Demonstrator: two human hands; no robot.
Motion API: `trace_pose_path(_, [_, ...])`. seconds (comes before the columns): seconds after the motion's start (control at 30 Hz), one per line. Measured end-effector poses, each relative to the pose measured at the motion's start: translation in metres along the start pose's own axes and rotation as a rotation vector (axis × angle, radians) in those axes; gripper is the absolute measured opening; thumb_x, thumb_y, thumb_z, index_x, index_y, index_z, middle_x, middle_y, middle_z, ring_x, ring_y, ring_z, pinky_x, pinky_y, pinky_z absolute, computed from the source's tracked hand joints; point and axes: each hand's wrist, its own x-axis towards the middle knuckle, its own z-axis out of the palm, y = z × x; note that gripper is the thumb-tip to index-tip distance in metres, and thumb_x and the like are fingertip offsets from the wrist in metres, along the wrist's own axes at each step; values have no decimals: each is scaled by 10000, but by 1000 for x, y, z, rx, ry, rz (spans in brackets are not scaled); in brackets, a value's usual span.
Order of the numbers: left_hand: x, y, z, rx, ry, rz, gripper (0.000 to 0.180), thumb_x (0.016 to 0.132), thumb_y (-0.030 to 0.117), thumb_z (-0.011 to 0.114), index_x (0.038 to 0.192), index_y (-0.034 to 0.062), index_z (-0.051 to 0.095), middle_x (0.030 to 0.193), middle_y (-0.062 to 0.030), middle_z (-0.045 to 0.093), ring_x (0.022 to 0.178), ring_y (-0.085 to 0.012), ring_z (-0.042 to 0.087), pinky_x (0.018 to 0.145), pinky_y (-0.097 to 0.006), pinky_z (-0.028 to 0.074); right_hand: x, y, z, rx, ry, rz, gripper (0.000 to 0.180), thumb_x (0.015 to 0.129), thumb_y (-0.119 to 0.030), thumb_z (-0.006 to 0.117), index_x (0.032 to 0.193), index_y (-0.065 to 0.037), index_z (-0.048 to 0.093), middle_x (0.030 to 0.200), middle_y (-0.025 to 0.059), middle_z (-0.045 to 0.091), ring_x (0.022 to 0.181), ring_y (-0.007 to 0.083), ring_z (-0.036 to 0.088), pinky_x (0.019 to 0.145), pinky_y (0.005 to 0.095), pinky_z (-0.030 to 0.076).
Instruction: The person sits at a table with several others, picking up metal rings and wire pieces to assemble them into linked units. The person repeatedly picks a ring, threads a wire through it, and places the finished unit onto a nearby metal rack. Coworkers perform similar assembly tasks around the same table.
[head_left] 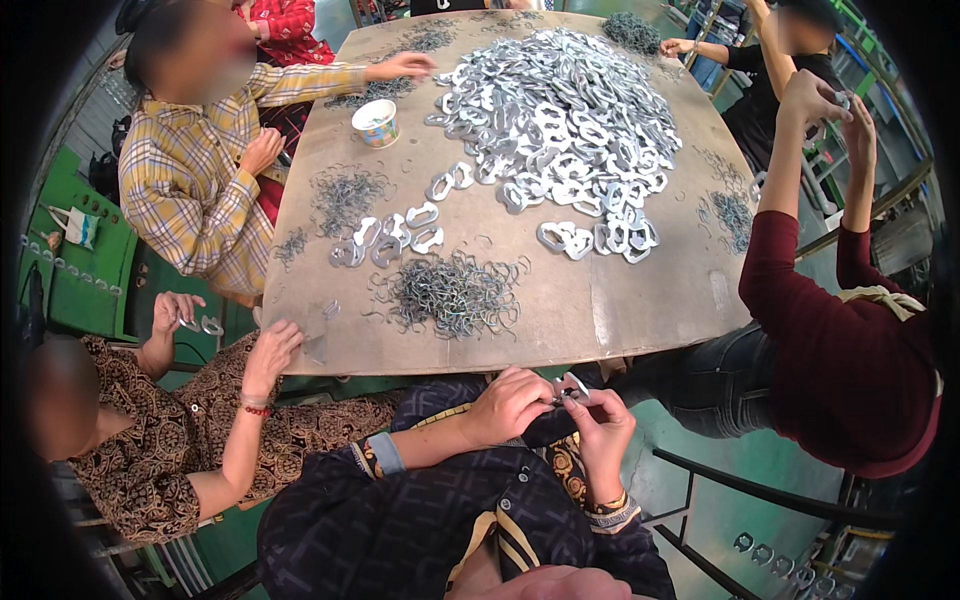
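Just off the table's near edge, my right hand (606, 428) pinches a flat silvery metal link (576, 383) between thumb and fingers. My left hand (508, 408) meets it from the left, its thumb and fingertips pressed together at the link's side. Whatever those left fingertips hold is too small and too covered to make out. On the table ahead lies a heap of thin dark wire hooks (455, 295). Several loose metal links (388, 238) rest just behind it, and a large pile of the same links (565, 110) spreads over the table's far half.
The brown tabletop (520, 345) fills the middle. A white paper tub (376, 124) stands at its left side. Smaller hook heaps (733, 220) lie along the edges. People sit around it: a patterned sleeve (150, 500) at left, a dark red sleeve (780, 250) at right.
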Motion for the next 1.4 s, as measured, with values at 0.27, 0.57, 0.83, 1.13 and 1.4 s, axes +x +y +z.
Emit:
trace_pose_path(0.27, [2,-21,-27,56,-37,-51,119,760,20,720,873,19,684,974,-127,702,929,-286,670,820,-382,531,-7,6,-1,-90,-5,-46,130,744,55,771,837,17,689,766,51,654,697,115,595,648,242,466])
trace_pose_path(0.57, [24,-81,-80,760,-128,-6,88,793,80,608,828,48,681,916,-56,622,933,-237,573,825,-359,459,-8,18,-7,-142,16,-68,138,731,53,778,827,13,687,758,57,662,696,127,602,651,254,467])
trace_pose_path(0.83, [34,-73,-79,339,113,-263,60,853,58,643,853,20,597,830,-81,612,791,-232,604,719,-347,486,-7,13,-5,-155,41,-48,131,735,59,768,823,16,682,747,56,653,679,124,594,632,251,459])
trace_pose_path(1.13, [24,6,-51,-496,-229,-474,78,841,-22,672,906,1,634,853,-31,687,738,-64,628,638,-226,500,-3,7,2,-186,8,-53,134,724,59,764,826,15,689,721,53,636,652,123,583,607,252,452])
trace_pose_path(1.4, [41,20,-37,-117,-100,-73,139,734,2,749,837,29,658,942,-88,619,730,-177,590,627,-294,476,-5,6,5,-163,-31,-27,133,728,65,750,837,9,699,728,75,650,657,145,611,605,266,470])
